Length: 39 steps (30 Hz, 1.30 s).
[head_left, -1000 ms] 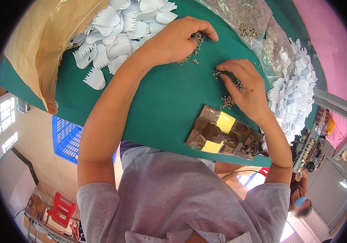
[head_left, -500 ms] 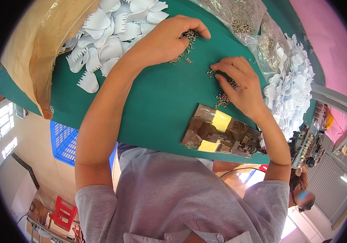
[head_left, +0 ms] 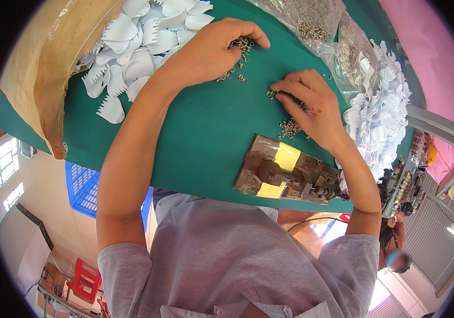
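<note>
My left hand (head_left: 205, 53) curls around a loose pile of small bent metal clips (head_left: 242, 52) on the green tabletop, its thumb and index finger apart. Some clips trail out below its fingers. To the right, my right hand (head_left: 316, 106) is bent over a second group of small metal clips (head_left: 289, 129), part of it hidden under the palm. Its thumb and index finger come close together at a few metal clips (head_left: 270, 95) and seem to pinch there. A brown metal fixture (head_left: 258, 164) with yellow tape lies nearer to me, below the right hand.
White comb-edged plastic pieces (head_left: 141, 63) are heaped at the far left beside a tan bag (head_left: 36, 69). More white plastic pieces (head_left: 378, 116) are piled on the right. Clear bags (head_left: 311, 26) with metal clips lie at the back. A blue crate (head_left: 82, 188) stands below the table's left edge.
The whole view has shifted slightly, so the table and things sit a little further left. Both hands stay in nearly the same place over the clips.
</note>
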Available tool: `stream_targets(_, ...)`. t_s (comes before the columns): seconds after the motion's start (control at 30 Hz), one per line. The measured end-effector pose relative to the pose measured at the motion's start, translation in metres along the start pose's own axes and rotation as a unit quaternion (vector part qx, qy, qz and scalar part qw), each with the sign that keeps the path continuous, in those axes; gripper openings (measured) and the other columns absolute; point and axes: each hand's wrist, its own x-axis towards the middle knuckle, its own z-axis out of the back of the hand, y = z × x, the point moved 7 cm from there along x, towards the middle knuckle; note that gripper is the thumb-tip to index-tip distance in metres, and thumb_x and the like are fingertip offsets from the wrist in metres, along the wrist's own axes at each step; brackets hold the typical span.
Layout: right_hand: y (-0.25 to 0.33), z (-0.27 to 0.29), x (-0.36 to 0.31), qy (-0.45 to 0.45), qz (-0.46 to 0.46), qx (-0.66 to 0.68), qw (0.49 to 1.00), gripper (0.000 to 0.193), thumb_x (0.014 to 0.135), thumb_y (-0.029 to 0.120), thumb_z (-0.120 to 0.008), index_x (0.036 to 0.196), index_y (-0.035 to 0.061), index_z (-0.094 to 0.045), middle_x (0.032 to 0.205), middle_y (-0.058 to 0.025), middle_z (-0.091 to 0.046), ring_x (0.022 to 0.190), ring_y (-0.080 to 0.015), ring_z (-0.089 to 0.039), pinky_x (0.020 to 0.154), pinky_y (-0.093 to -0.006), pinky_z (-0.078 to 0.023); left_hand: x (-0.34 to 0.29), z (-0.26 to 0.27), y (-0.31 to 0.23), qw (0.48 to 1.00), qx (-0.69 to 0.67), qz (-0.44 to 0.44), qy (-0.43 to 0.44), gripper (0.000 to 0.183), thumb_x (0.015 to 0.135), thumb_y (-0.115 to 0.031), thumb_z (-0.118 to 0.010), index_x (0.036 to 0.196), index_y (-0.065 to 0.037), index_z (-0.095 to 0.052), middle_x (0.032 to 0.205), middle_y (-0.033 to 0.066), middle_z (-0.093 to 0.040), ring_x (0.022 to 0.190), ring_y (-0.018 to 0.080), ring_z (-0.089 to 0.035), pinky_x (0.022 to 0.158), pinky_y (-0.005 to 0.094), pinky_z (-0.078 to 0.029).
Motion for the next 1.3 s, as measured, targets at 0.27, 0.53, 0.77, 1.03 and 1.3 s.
stream_targets(0.27,-0.005,0.004,-0.006,-0.026,0.020,-0.011,0.999,0.026,0.085,0.003,-0.078,0.109,0.0128,-0.078,0.097,-0.0028,-0.067,0.087,-0.0231,-0.064,0.074,-0.0360,-0.054,0.001,-0.001,-0.002,1.000,0.011,-0.021,0.001,0.046,0.088,0.015,-0.051,0.125,-0.003,-0.069,0.130,0.0073,-0.069,0.132,0.0214,-0.060,0.115,0.0338,-0.044)
stream_targets(0.53,-0.005,0.003,0.000,0.010,0.029,0.003,1.000,0.022,0.085,0.003,-0.079,0.105,0.0109,-0.078,0.095,-0.0034,-0.067,0.088,-0.0235,-0.064,0.076,-0.0359,-0.054,0.000,-0.001,0.000,1.000,-0.024,-0.003,0.005,0.041,0.088,0.012,-0.054,0.123,-0.004,-0.069,0.127,0.0064,-0.070,0.128,0.0224,-0.061,0.112,0.0338,-0.046)
stream_targets(0.77,-0.015,0.001,-0.006,-0.024,-0.015,0.055,0.998,0.021,0.084,0.005,-0.080,0.105,0.0074,-0.077,0.099,-0.0068,-0.069,0.093,-0.0273,-0.065,0.079,-0.0382,-0.055,-0.010,-0.023,-0.035,0.979,0.103,-0.169,-0.049,0.022,0.081,-0.003,-0.081,0.099,-0.010,-0.073,0.125,-0.0011,-0.071,0.140,0.0266,-0.049,0.109,0.0390,-0.048)
stream_targets(1.03,-0.015,0.002,-0.007,-0.029,-0.026,0.054,0.998,0.018,0.084,0.005,-0.081,0.101,0.0060,-0.076,0.098,-0.0070,-0.069,0.092,-0.0279,-0.064,0.079,-0.0387,-0.054,-0.017,-0.045,-0.044,0.958,0.213,-0.188,-0.052,0.014,0.078,-0.013,-0.083,0.084,-0.013,-0.071,0.113,-0.0032,-0.067,0.135,0.0260,-0.051,0.112,0.0447,-0.038)
stream_targets(1.3,-0.019,0.010,-0.013,-0.014,-0.023,0.031,0.999,0.018,0.083,0.005,-0.080,0.101,0.0088,-0.076,0.098,-0.0054,-0.069,0.091,-0.0263,-0.063,0.078,-0.0374,-0.053,-0.016,-0.044,-0.042,0.957,0.220,-0.183,-0.051,0.014,0.078,-0.012,-0.081,0.083,-0.013,-0.069,0.112,-0.0032,-0.065,0.132,0.0256,-0.053,0.109,0.0452,-0.040)
